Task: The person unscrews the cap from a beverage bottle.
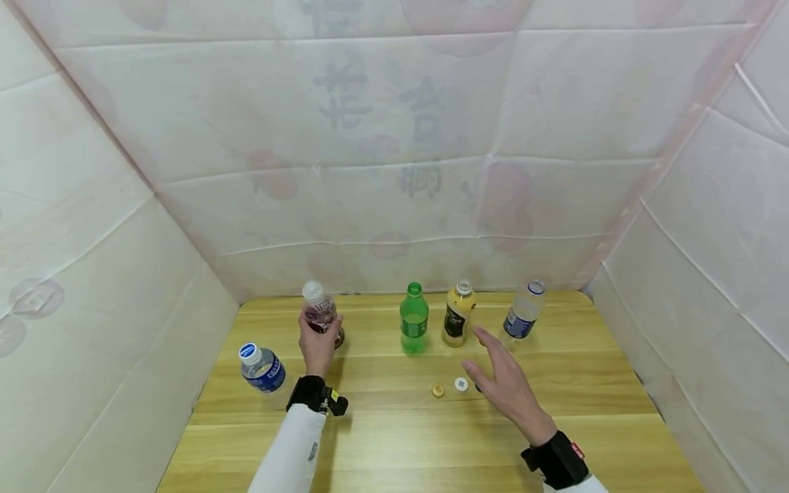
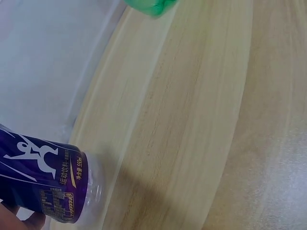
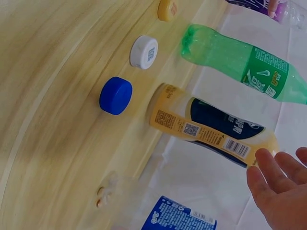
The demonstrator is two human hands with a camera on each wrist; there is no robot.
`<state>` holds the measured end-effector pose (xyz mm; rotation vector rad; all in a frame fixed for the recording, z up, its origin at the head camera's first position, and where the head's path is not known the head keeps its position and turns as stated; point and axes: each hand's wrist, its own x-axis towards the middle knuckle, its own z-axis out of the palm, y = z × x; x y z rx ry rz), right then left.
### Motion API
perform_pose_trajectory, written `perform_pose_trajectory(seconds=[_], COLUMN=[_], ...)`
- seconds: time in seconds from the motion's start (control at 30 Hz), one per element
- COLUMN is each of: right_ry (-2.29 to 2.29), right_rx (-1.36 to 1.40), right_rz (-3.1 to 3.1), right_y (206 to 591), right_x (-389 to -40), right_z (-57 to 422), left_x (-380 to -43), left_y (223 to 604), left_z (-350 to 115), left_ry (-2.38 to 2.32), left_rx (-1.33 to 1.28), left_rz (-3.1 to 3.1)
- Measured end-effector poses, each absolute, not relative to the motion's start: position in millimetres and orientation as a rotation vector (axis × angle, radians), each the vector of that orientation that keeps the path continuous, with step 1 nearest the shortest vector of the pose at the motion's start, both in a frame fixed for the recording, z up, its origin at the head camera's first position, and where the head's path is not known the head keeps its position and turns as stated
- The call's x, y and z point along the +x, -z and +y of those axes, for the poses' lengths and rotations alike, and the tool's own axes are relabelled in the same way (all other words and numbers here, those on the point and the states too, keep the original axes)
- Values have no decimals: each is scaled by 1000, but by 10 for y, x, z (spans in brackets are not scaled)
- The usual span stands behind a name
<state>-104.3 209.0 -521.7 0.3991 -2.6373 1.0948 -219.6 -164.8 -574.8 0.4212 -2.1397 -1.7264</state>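
On the back left of the table, my left hand (image 1: 318, 350) grips a purple-labelled drink bottle (image 1: 320, 309) with a whitish top. Its dark label (image 2: 43, 177) with a white running figure fills the lower left of the left wrist view. My right hand (image 1: 510, 389) hovers with fingers spread and holds nothing. Nearest to it are a yellow bottle (image 1: 459, 313) with an uncapped mouth and, below the fingers, a blue cap (image 3: 116, 96), partly hidden in the head view. Beside that cap lie a white cap (image 1: 461, 384) and a yellow cap (image 1: 437, 390).
An uncapped green bottle (image 1: 414, 320) stands at the back middle. At the back right is an uncapped clear bottle (image 1: 522, 315) with a blue label. Another blue-labelled bottle (image 1: 264, 371), capped, stands front left. White sheeting (image 1: 394, 205) rises behind the wooden table (image 1: 394, 438).
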Motion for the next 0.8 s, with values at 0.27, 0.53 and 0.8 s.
perform_pose_trajectory(seconds=[0.27, 0.53, 0.8], right_ry=[-1109, -1126, -1191], right_rx=[380, 365, 393], right_rz=[-2637, -2627, -2611], right_y=[5215, 5210, 5196], right_x=[-1037, -1079, -1071], right_z=[2101, 2105, 1998], left_x=[-2116, -1979, -1706], left_y=[5716, 5644, 5657], left_z=[-1641, -1464, -1210], left_ry=[1778, 1799, 1791], left_rx=[372, 338, 264], left_rz=[-2139, -2092, -2116])
